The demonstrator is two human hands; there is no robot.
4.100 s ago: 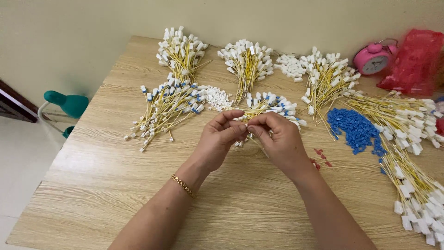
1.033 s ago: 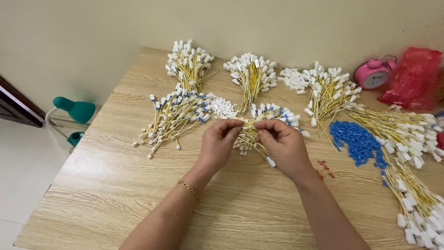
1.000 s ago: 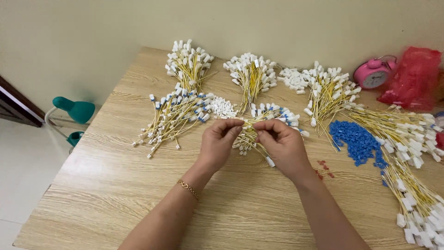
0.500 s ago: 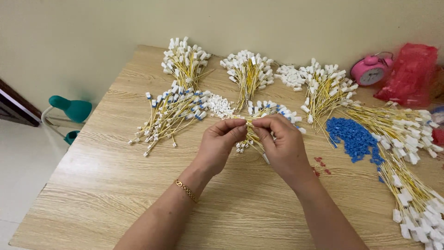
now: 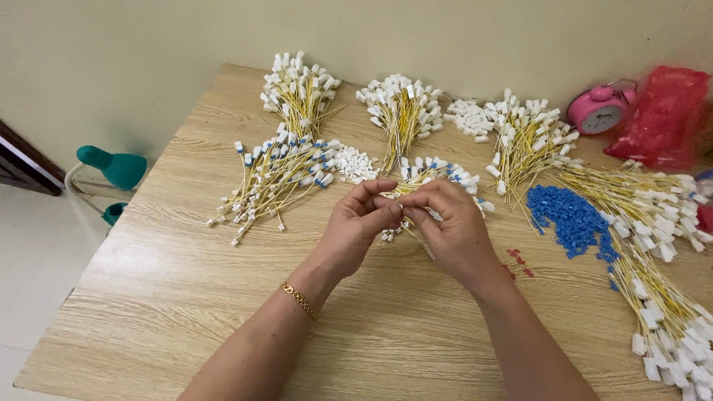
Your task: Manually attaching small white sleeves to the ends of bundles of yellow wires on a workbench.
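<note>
Left hand (image 5: 355, 226) and right hand (image 5: 451, 226): fingertips pinched together on one yellow wire (image 5: 401, 209), lifted since a moment ago above its bundle (image 5: 438, 174) on the counter (image 5: 148, 297). Blue connector pile (image 5: 572, 219) nearby.

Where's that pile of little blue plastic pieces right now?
The pile of blue pieces lies on the wooden table, just right of the right hand, between bundles of yellow wires and below the pink alarm clock.

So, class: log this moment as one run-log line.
left hand: pinching yellow wire bundle | right hand: pinching same bundle | blue connector pile: right of hands | surface: wooden table
</note>
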